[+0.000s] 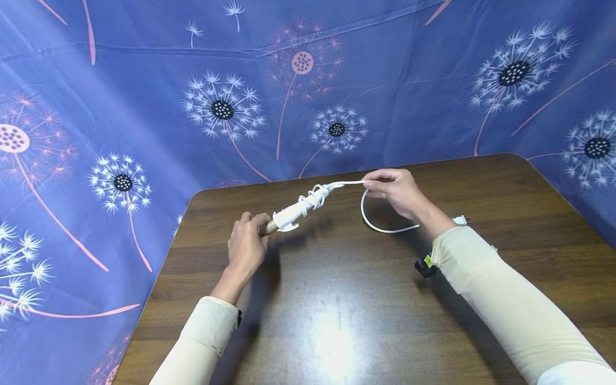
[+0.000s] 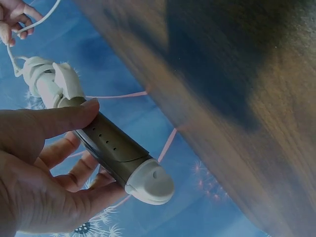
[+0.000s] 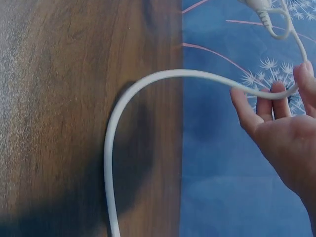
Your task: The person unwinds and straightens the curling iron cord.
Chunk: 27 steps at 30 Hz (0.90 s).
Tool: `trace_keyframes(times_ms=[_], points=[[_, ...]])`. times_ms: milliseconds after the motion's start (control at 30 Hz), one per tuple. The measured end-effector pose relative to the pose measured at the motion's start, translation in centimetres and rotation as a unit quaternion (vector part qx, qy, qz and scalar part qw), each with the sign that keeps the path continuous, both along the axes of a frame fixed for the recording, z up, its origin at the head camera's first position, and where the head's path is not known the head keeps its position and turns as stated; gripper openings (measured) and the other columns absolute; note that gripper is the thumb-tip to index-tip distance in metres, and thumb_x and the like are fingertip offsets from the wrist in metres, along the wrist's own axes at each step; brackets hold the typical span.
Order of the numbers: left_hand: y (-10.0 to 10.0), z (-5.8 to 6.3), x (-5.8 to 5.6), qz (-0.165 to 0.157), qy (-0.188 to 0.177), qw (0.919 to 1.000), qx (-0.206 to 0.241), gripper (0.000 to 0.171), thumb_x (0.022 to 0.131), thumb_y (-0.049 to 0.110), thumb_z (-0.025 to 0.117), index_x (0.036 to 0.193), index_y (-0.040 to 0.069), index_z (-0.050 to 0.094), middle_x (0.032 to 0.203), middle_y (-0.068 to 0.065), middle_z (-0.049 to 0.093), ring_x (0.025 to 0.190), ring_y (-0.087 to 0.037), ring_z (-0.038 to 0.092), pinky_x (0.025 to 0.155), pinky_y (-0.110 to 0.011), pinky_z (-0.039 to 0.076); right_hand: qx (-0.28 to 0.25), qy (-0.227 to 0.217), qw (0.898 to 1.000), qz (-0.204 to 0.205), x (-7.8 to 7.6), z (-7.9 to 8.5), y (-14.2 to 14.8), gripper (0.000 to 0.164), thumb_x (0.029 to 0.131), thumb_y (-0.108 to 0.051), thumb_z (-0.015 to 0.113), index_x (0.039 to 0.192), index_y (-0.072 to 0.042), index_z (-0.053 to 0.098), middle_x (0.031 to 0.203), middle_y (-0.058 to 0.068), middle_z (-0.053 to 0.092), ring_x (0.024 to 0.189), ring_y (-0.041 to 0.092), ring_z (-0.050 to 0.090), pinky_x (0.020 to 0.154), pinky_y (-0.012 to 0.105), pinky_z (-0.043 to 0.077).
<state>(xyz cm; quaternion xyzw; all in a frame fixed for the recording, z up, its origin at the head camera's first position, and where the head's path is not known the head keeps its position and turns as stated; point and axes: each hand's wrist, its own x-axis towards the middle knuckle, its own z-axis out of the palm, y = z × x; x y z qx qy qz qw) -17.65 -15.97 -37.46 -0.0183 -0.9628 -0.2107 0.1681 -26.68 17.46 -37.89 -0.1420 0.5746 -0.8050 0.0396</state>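
My left hand [image 1: 247,243] grips a hair straightener [image 1: 289,214] by its brown barrel, thumb on one side and fingers on the other. In the left wrist view the brown barrel [image 2: 118,140] has a row of small holes and a white end cap [image 2: 153,181]. White cord [image 1: 317,196] is wound in loops around the white handle. My right hand [image 1: 401,192] pinches the cord between thumb and fingers, with a short stretch drawn straight from the handle. Past my fingers the cord bends in a wide curve [image 3: 109,163] toward the wrist.
The brown wood table [image 1: 317,283] lies beneath both hands. A white plug [image 1: 460,220] shows beyond my right wrist. Behind the table's far edge hangs a blue cloth [image 1: 409,101] with a dandelion print. A small black piece [image 1: 425,267] sits at my right cuff.
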Motion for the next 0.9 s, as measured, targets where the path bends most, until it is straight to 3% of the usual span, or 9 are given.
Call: trace_keyframes(times_ms=[167,300,667,900], points=[[0.0,0.0,-0.2,0.006,-0.015,0.9999,-0.001,0.046,0.069,0.000,0.080,0.111,0.017,0.070,0.098,-0.010,0.059,0.089,-0.036,0.059,0.061,-0.054,0.048,-0.021,-0.019,0.998,0.051,0.1,0.2,0.7,0.020,0.087,0.013,0.059,0.090,-0.001,0.073,0.090,0.008,0.068,0.083,0.015,0.067,0.084,0.045,0.053],[-0.3,-0.1,-0.4,0.015,-0.023,0.9996,0.004,0.046,0.070,0.001,0.081,0.112,0.017,0.069,0.099,-0.011,0.059,0.089,-0.036,0.059,0.061,-0.052,0.047,-0.031,-0.037,0.997,0.068,0.0,0.2,1.5,0.019,0.089,0.011,0.057,0.093,0.000,0.072,0.092,0.010,0.068,0.085,0.017,0.067,0.085,0.048,0.052],[-0.8,0.0,-0.3,0.020,0.018,0.9992,0.028,0.041,0.068,0.001,0.082,0.103,0.020,0.071,0.094,-0.008,0.059,0.082,-0.031,0.057,0.062,-0.049,0.047,-0.049,-0.099,0.994,0.013,-0.6,-0.3,2.4,0.022,0.091,0.009,0.056,0.087,-0.004,0.073,0.083,0.006,0.065,0.082,0.017,0.062,0.083,0.047,0.053],[-1.1,0.1,-0.2,-0.002,0.058,0.9974,0.043,0.045,0.065,-0.002,0.083,0.102,0.020,0.072,0.094,-0.007,0.059,0.083,-0.030,0.056,0.065,-0.047,0.047,-0.056,-0.127,0.990,-0.014,-1.0,-0.2,2.6,0.016,0.090,0.004,0.060,0.087,-0.005,0.073,0.082,0.005,0.065,0.081,0.016,0.062,0.082,0.044,0.055]])
